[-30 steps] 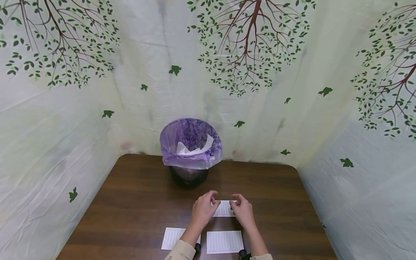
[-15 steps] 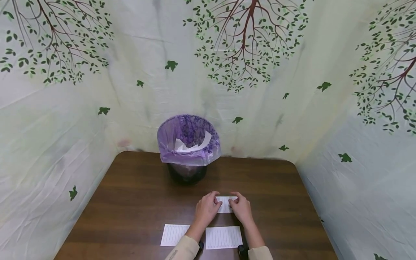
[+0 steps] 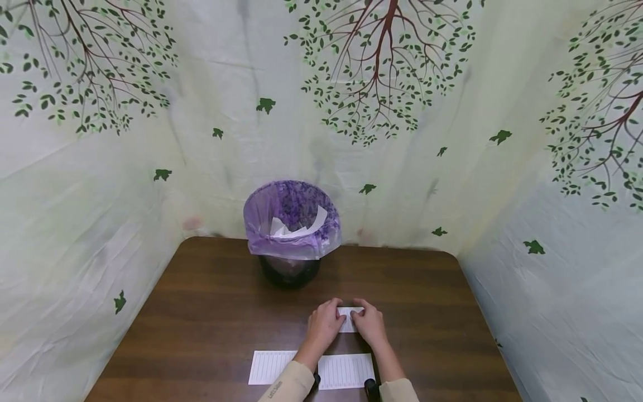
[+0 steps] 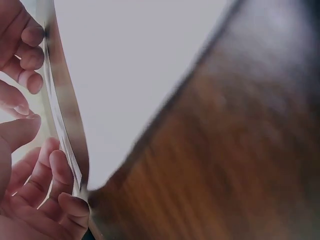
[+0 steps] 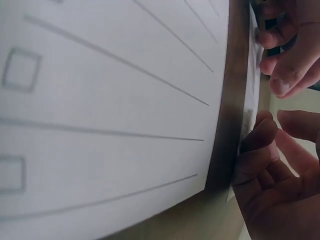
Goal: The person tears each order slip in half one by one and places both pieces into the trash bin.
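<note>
A small lined white sheet point(image 3: 348, 327) lies on the table, partly hidden under both hands. My left hand point(image 3: 323, 324) is over its left part, thumb and index finger bent but apart. Over the right part is my right hand point(image 3: 370, 324), also with a gap between thumb and index finger. In the left wrist view the left hand point(image 4: 42, 187) has its fingertips at the paper's edge. The right hand point(image 5: 280, 170) shows fingertips right at the sheet in the right wrist view. Closer to me lie a middle lined sheet point(image 3: 346, 371) and a left lined sheet point(image 3: 268, 365).
A dark bin point(image 3: 289, 273) with a purple liner point(image 3: 266, 223) stands at the back of the brown table point(image 3: 211, 312). White paper scraps point(image 3: 298, 230) lie inside it. Fabric walls point(image 3: 226, 184) printed with trees and leaves surround the table's back and sides.
Both hands have drawn closer together over the far sheet, the left moving right and the right slightly left. The left forearm now overlaps the middle sheet's edge. Bin and sheets stay put.
</note>
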`<state>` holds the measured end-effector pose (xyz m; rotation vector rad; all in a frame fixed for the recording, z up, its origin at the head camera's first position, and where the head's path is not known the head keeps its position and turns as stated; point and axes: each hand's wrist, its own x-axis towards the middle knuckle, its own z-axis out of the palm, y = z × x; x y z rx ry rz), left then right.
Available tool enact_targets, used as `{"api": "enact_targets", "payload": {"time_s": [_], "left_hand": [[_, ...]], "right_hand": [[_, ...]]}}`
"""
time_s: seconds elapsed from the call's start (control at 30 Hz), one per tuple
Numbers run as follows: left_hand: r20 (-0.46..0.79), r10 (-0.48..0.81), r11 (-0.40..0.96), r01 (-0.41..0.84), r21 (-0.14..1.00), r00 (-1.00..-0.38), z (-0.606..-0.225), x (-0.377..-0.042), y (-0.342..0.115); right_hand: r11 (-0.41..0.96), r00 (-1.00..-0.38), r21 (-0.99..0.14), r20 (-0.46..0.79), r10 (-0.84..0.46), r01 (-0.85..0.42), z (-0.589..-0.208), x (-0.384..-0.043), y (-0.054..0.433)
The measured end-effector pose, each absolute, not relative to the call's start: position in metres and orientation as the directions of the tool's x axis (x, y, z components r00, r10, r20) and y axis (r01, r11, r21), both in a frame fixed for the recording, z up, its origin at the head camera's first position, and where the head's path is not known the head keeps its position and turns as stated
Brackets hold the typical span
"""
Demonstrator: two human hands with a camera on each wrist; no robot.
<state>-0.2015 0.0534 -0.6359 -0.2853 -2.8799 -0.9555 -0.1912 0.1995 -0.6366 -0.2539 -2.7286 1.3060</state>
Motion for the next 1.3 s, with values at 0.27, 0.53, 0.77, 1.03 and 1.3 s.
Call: {"api": "enact_targets", "payload": {"time_s": [0.27, 0.53, 0.77, 1.03, 1.3], "left_hand": [[0.124, 0.14, 0.816, 0.186, 0.547, -0.982, -0.639, -0.203, 0.058], [0.131, 0.166, 0.838, 0.21, 0.504, -0.977, -0.639, -0.205, 0.06], [0.099, 0.171, 0.844, 0.198, 0.499, -0.98, -0.641, -0.206, 0.061], [0.138, 0.174, 0.852, 0.219, 0.476, -0.975, -0.64, -0.206, 0.061], [0.17, 0.185, 0.84, 0.245, 0.485, -0.968, -0.642, -0.204, 0.059]], "right_hand": [[0.687, -0.98, -0.72, 0.052, 0.192, 0.097, -0.639, -0.193, 0.196], [0.739, -0.973, -0.667, 0.09, 0.21, 0.098, -0.643, -0.195, 0.191], [0.755, -0.968, -0.647, 0.11, 0.225, 0.103, -0.644, -0.192, 0.188], [0.771, -0.965, -0.631, 0.135, 0.225, 0.092, -0.645, -0.192, 0.186], [0.766, -0.964, -0.636, 0.135, 0.227, 0.091, -0.643, -0.189, 0.185]]}}
